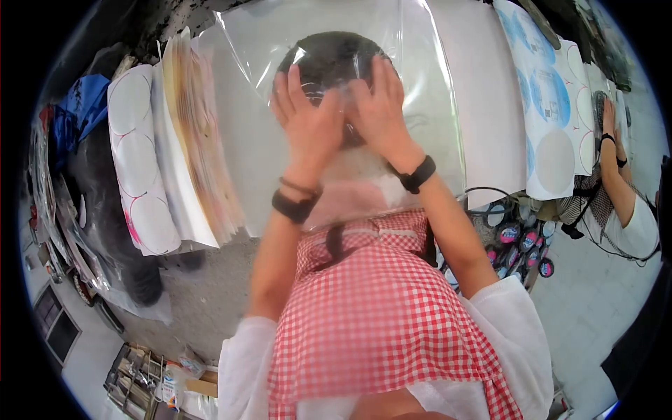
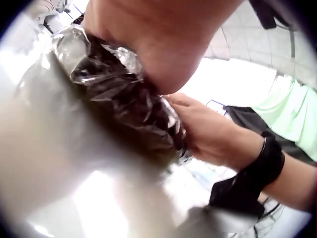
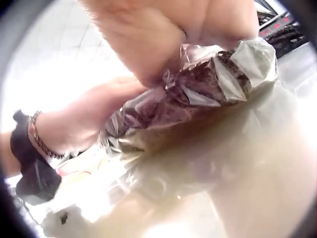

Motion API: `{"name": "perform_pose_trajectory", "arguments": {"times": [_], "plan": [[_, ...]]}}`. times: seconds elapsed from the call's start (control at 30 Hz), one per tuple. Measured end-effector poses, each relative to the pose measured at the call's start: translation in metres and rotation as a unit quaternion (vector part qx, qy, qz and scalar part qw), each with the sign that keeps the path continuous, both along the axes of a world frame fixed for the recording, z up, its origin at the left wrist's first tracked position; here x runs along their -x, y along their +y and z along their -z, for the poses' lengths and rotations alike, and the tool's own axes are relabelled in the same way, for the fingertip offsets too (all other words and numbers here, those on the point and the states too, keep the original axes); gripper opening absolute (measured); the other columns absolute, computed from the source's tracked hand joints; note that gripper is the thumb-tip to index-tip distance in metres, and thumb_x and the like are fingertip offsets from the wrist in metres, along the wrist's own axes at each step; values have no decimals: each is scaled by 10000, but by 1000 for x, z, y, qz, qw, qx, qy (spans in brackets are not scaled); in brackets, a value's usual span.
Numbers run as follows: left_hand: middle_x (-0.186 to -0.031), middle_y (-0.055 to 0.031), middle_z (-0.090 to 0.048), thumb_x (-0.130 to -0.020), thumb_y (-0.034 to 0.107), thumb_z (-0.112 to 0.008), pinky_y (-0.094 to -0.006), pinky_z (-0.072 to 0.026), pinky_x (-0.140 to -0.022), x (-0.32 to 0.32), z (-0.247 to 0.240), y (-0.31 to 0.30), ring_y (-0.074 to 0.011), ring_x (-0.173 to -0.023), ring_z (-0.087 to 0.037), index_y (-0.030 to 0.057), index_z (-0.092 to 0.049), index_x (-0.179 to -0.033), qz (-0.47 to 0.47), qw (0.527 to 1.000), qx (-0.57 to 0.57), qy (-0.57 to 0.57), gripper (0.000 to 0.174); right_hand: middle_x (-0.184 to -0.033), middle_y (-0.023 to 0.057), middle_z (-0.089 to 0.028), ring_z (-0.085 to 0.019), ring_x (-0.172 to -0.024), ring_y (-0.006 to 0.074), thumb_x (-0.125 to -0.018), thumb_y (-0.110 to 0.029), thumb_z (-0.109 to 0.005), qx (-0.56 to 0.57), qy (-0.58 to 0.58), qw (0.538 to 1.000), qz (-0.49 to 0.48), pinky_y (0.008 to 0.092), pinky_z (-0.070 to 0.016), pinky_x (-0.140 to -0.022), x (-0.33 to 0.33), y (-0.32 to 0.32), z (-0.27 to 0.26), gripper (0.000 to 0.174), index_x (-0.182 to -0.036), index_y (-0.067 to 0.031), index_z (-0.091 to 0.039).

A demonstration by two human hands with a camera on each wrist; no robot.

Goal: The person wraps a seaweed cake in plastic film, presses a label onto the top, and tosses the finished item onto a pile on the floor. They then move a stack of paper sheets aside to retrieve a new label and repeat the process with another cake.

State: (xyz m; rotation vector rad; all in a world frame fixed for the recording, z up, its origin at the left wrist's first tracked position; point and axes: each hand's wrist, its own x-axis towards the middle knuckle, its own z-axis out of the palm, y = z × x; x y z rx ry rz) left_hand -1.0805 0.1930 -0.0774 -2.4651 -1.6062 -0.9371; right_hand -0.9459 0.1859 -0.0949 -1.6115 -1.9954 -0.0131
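Note:
A dark, flat round mass (image 1: pixel 336 52) lies beneath a large sheet of clear plastic film (image 1: pixel 427 157). On top of the film, my left hand (image 1: pixel 306 122) presses the mass from its left side, fingers extended and spread. My right hand (image 1: pixel 380 115) presses the right side the same way, and both thumbs come close together over the middle. Shiny wrinkles of film cover the thick edge of the dark mass (image 2: pixel 124 99) in the left wrist view. In the right wrist view, the heel of my right hand (image 3: pixel 148 34) rests at the crinkled film.
Left of the film stands a stack of paper sheets (image 1: pixel 189 133) beside a white sheet with printed circles (image 1: pixel 136 161). Blue-printed round labels (image 1: pixel 549 94) lie at right. Another person's hand (image 1: pixel 608 115) works beyond them. Several small round tins (image 1: pixel 528 238) sit lower right.

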Motion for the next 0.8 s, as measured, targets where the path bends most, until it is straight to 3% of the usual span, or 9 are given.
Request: {"name": "perform_pose_trajectory", "arguments": {"times": [0.13, 0.23, 0.3, 0.37, 0.47, 0.53, 0.63, 0.7, 0.8], "plan": [[-1080, -165, -597, -887, 194, -599, -399, -460, -830, 6, 23, 3, -313, -1002, -561, 76, -634, -1078, 34, 987, 127, -91, 228, -1282, 260, -464, -458, -1180, 408, -739, -209, -705, 220, 234, 947, -15, 485, -395, -952, -4, 2, -8, 384, -1008, -13, -514], [-1070, -170, -599, -895, 224, -584, -383, -467, -809, 10, 10, 21, -308, -971, -563, 72, -595, -1151, 31, 983, 181, -19, 299, -1258, 242, -500, -473, -1174, 384, -750, -253, -701, 214, 49, 972, -80, 461, -409, -943, -12, 18, -10, 419, -1044, -16, -520], [-1033, -160, -602, -898, 235, -578, -383, -464, -784, 16, -9, 32, -304, -926, -563, 59, -590, -1147, 47, 997, 2, 67, 305, -1167, 173, -550, -515, -1086, 332, -748, -282, -703, 48, -39, 992, -107, 442, -430, -874, -19, 35, -4, 454, -1076, -25, -523], [-1065, -164, -569, -888, 248, -598, -393, -448, -812, 24, 5, 35, -319, -942, -538, 43, -588, -1123, 95, 994, 39, 41, 312, -1086, 130, -587, -548, -1028, 300, -746, -303, -704, 13, -20, 993, -118, 432, -441, -830, -19, 36, 0, 484, -1103, -30, -526], [-1140, -174, -518, -874, 265, -625, -405, -422, -871, 34, 21, 28, -341, -1004, -501, 35, -587, -1103, 144, 962, 223, -68, 327, -980, 103, -624, -583, -986, 278, -743, -323, -704, 150, 153, 967, -135, 428, -438, -800, -20, 36, -4, 521, -1138, -32, -532], [-1177, -173, -501, -852, 286, -654, -415, -404, -905, 34, 14, 20, -354, -1028, -479, 30, -583, -1105, 113, 962, 231, -88, 366, -837, 55, -622, -598, -832, 263, -726, -330, -714, 119, 90, 978, -148, 375, -413, -766, -14, 28, 6, 484, -1118, -83, -573], [-1221, -149, -529, -839, 302, -665, -409, -395, -941, 29, -5, 26, -341, -1111, -481, 27, -584, -1094, 101, 994, 13, -26, 384, -912, 38, -619, -588, -888, 235, -721, -306, -709, 112, 68, 975, -180, 371, -406, -773, -18, 27, 9, 372, -1035, -128, -620], [-1245, -144, -525, -831, 300, -672, -398, -385, -956, 34, 2, 43, -343, -1126, -483, 29, -587, -1072, 189, 980, 56, -17, 373, -978, 38, -615, -579, -961, 233, -720, -279, -708, 154, 49, 971, -174, 391, -417, -824, -18, 24, 2, 320, -994, -132, -631], [-1243, -128, -542, -799, 303, -704, -405, -385, -965, 41, 18, 51, -355, -1097, -516, 35, -586, -1015, 240, 951, 175, -80, 365, -1060, 32, -600, -545, -1050, 244, -706, -254, -725, 39, 53, 984, -164, 417, -407, -925, -15, 29, -14, 321, -973, -113, -615]]}}
